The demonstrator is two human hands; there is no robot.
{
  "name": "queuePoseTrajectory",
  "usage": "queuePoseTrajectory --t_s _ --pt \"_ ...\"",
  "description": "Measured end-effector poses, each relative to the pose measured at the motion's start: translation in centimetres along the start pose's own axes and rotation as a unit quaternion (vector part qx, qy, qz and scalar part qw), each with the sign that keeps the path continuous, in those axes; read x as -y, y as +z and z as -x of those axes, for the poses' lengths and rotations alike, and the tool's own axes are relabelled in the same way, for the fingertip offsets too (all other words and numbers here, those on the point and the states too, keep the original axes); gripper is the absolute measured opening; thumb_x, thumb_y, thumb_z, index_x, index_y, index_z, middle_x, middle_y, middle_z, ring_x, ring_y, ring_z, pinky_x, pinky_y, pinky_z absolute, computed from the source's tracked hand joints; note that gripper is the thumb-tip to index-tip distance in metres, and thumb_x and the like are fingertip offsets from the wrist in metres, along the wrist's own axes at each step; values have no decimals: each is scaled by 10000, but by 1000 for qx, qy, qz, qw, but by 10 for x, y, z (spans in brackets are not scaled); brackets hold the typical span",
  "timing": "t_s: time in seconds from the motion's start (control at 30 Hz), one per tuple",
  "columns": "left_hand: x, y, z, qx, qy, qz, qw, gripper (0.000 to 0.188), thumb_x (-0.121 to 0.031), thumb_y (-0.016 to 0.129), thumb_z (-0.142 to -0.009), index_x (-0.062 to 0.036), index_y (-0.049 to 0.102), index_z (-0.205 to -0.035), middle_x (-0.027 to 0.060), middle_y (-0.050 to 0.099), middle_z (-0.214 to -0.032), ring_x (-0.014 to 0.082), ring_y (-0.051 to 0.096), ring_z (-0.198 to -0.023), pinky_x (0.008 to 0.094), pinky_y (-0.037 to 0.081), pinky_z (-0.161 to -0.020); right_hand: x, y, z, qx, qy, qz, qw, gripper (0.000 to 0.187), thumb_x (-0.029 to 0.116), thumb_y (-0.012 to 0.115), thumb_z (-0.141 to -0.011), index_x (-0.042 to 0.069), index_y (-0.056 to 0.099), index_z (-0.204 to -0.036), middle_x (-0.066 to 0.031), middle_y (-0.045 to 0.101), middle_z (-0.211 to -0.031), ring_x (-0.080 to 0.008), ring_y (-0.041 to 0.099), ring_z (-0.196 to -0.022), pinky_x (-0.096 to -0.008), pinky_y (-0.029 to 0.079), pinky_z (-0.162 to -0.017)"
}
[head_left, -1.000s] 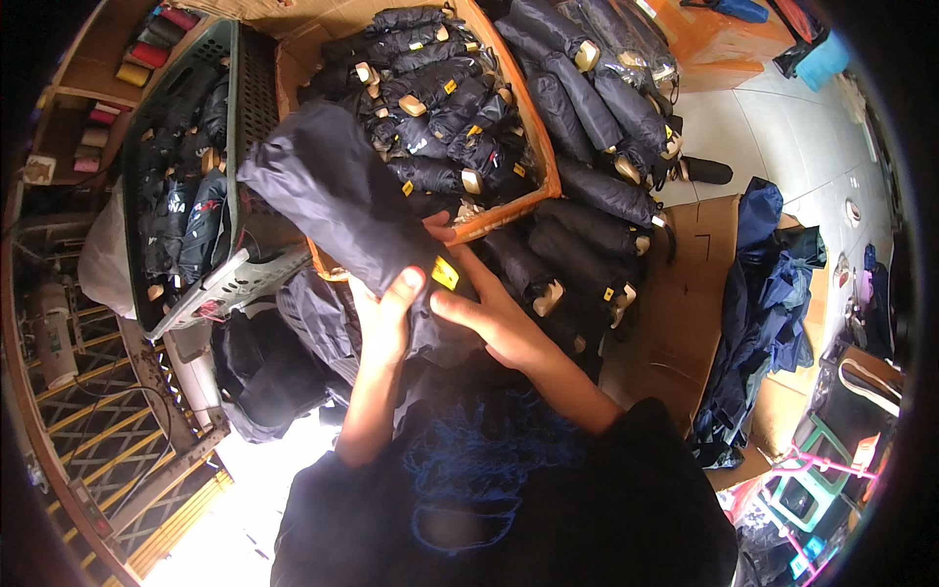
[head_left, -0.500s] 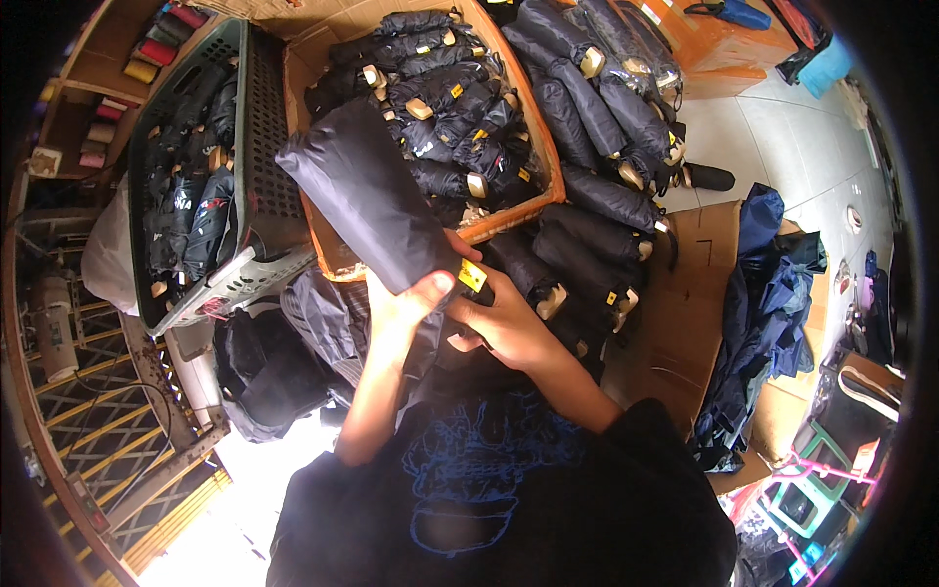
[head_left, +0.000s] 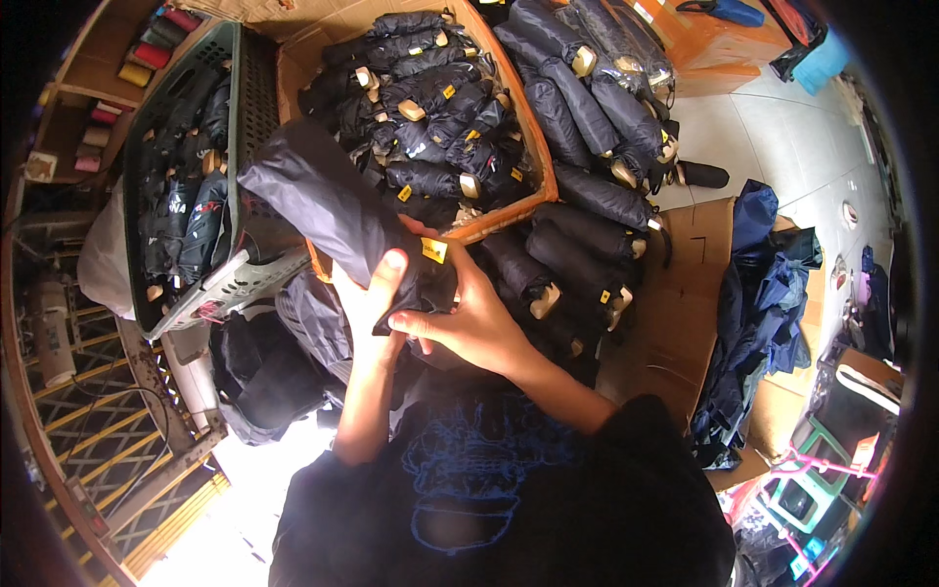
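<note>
A folded black umbrella (head_left: 318, 201) in a fabric sleeve slants across in front of me, its wide end up and to the left. My left hand (head_left: 364, 298) is wrapped round its lower part, with the thumb on top. Fingers of my right hand (head_left: 474, 318) close on the loose cloth at the lower end, the thumb pressing near the left one. A yellow tag (head_left: 433, 251) sticks out there beside the right fingers. The umbrella's handle is hidden. Behind it, a cardboard box (head_left: 548, 147) holds many black folded umbrellas with beige handles.
On the left, a grey plastic basket (head_left: 256, 108) holds more umbrellas. Others lie piled on the floor, such as one umbrella (head_left: 597, 191) right of the box. Blue cloth (head_left: 758, 313) hangs over another open carton (head_left: 675, 323). Thread spools (head_left: 152, 54) sit on a shelf.
The umbrella and both hands have shifted left and slightly down. My right thumb has moved onto the cloth at the lower end, which now looks bunched.
</note>
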State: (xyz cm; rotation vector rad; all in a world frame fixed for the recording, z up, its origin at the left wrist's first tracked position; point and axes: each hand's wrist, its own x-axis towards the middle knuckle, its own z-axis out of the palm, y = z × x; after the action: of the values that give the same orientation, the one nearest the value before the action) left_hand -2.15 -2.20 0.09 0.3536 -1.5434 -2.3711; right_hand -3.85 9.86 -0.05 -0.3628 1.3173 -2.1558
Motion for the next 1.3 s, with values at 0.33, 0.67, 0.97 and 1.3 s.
queuePoseTrajectory --t_s 0.33,0.67,0.97,1.3 --pt "-4 12 10 1 -19 -10 1000 541 -197 784 -719 33 525 -1135 149 640 -1051 226 626 -929 340 507 -846 0 -1 3 -44 18 -36 998 602 -15 614 -850 7 332 -1381 -104 569 -1098 -115 607 -850 -248 508 -694" --pt "3 -1 10 55 -14 -20 998 636 -391 716 -800 55 490 -1193 211 603 -1141 270 605 -1032 368 515 -859 -7 -14 2 55 58 -201 976 624 183 542 -948 63 183 -1444 -87 491 -1225 -97 538 -850 -235 471 -578" --pt "7 -8 12 6 -24 -61 998 701 -562 575 -852 56 513 -1178 176 607 -1127 252 583 -1070 366 447 -950 0 -4 4 5 71 -112 991 577 70 618 -896 51 301 -1377 -68 531 -1123 -60 544 -825 -208 468 -598" --pt "23 1 28 -10 -21 -44 999 740 -532 674 -797 65 506 -1200 178 612 -1147 240 575 -1080 364 441 -960 -15 1 4 -99 10 32 995 492 105 706 -828 -4 443 -1229 -103 560 -1122 -154 526 -1093 -300 401 -956"
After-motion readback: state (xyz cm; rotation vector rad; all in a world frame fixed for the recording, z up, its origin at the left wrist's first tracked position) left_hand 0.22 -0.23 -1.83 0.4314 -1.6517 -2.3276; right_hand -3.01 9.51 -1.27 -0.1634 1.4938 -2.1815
